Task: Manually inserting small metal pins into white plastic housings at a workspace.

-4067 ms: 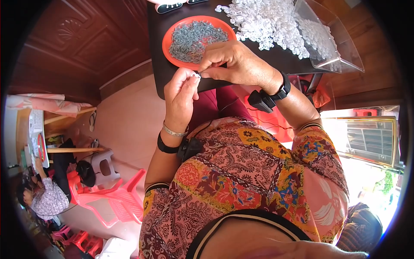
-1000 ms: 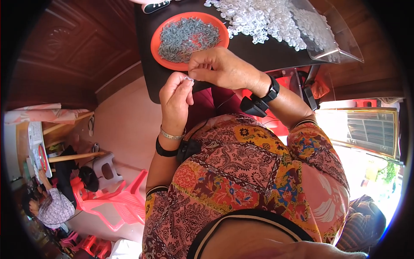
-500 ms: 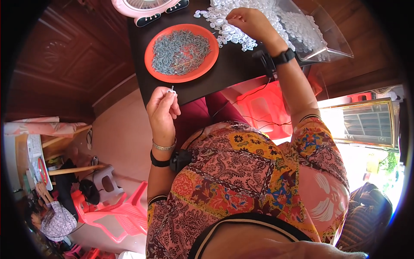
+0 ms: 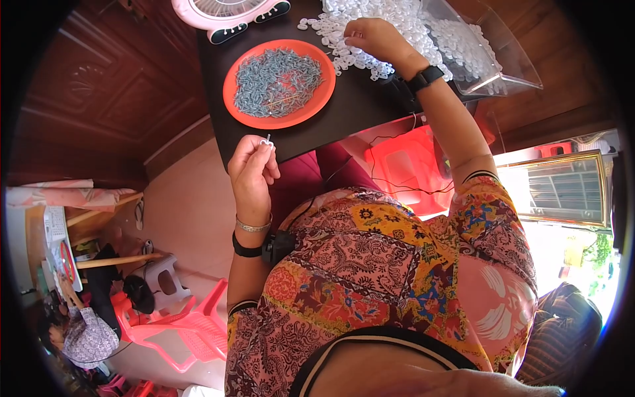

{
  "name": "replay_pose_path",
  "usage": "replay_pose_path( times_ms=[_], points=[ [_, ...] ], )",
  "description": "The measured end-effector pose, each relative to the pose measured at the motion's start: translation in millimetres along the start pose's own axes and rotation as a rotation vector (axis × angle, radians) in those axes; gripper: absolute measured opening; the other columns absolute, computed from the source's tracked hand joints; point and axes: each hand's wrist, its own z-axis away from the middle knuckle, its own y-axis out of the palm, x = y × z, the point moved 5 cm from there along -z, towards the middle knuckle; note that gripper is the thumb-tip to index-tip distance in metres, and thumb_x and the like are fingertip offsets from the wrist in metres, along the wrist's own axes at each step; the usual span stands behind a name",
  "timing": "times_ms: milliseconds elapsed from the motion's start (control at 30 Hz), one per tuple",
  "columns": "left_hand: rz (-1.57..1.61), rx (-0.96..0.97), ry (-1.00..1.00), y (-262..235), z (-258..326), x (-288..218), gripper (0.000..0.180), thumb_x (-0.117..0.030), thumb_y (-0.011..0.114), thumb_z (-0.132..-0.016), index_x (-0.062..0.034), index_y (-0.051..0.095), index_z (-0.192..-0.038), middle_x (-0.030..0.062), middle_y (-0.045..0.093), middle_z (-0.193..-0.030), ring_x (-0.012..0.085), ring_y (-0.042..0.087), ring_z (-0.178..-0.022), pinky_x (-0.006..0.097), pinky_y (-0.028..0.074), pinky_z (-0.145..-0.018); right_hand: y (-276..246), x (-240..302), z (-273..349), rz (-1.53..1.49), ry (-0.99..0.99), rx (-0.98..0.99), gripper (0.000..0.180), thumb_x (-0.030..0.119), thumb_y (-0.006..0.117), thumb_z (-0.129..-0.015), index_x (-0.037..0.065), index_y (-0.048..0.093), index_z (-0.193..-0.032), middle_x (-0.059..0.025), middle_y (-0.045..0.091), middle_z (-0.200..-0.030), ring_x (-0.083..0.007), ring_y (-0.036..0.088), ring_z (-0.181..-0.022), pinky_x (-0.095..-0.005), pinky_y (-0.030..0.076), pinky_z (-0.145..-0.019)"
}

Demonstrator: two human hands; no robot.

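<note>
Head view, seated worker at a dark tabletop (image 4: 370, 106). The left hand (image 4: 253, 173) is raised near the table's near edge, thumb and forefinger pressed together on a tiny white plastic piece with a thin metal pin (image 4: 267, 140) standing up from the fingertips. The right hand (image 4: 374, 40) reaches to the far right, fingers curled down into a loose heap of small white plastic pieces (image 4: 397, 26); whether it has one pinched cannot be told. A round orange plate (image 4: 241, 73) of grey-blue metal pins (image 4: 278, 79) lies between the hands. The piece appears very light, rigid and smooth, probably slippery; a fingertip pinch across its sides suits it best.
</note>
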Motion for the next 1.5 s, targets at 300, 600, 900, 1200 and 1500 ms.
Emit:
replay_pose_path(
  times_ms=[300, 600, 900, 1200, 1500],
  points=[
    [0.215, 0.058, 0.155, 4.3, -0.9, -10.9, 0.017, -0.016, 0.045, -0.093, -0.0030, 0.052, -0.085, 0.0060, 0.057, -0.069, 0.0104, 0.052, -0.055, 0.019, 0.037, -0.049, -3.5, 111.7, 45.5, -1.362, -0.018, 0.145, 0.019, 0.005, 0.062, -0.087, 0.002, 0.064, -0.106, -0.0008, 0.066, -0.094, -0.0070, 0.061, -0.086, -0.0218, 0.048, -0.080],
    [0.315, 0.089, 0.161, 0.6, 0.5, -10.0, 0.016, -0.017, 0.045, -0.094, -0.0029, 0.051, -0.089, 0.0092, 0.059, -0.075, 0.0155, 0.059, -0.062, 0.021, 0.042, -0.053, 13.9, 184.3, 61.7, -1.446, -0.078, 0.182, 0.021, 0.002, 0.059, -0.089, 0.002, 0.064, -0.109, 0.0004, 0.065, -0.095, -0.0067, 0.059, -0.089, -0.0215, 0.047, -0.080],
    [0.332, 0.074, 0.178, -7.0, 2.5, -2.1, 0.018, -0.017, 0.043, -0.092, -0.0019, 0.051, -0.090, 0.0148, 0.063, -0.080, 0.0214, 0.061, -0.066, 0.026, 0.044, -0.057, 36.1, 199.7, 65.6, -1.491, -0.101, 0.088, 0.011, 0.003, 0.060, -0.090, 0.001, 0.064, -0.099, -0.0013, 0.066, -0.089, -0.0065, 0.060, -0.082, -0.0215, 0.049, -0.074],
    [0.348, 0.067, 0.239, -10.3, 4.4, -9.1, 0.017, -0.017, 0.043, -0.094, -0.0015, 0.050, -0.091, 0.0127, 0.062, -0.076, 0.0180, 0.060, -0.063, 0.024, 0.044, -0.054, 30.7, 194.8, 68.9, -1.482, -0.016, 0.240, 0.008, 0.004, 0.061, -0.089, 0.000, 0.065, -0.094, -0.0009, 0.065, -0.085, -0.0046, 0.059, -0.076, -0.0195, 0.047, -0.067],
    [0.344, 0.098, 0.211, -9.5, 5.0, -9.7, 0.016, -0.017, 0.044, -0.093, -0.0024, 0.049, -0.089, 0.0117, 0.059, -0.070, 0.0169, 0.056, -0.058, 0.024, 0.041, -0.052, 17.1, 200.5, 72.1, -1.373, -0.263, 0.121, 0.018, 0.008, 0.066, -0.085, 0.001, 0.067, -0.102, -0.0041, 0.067, -0.086, -0.0103, 0.062, -0.081, -0.0232, 0.050, -0.073]
  ],
)
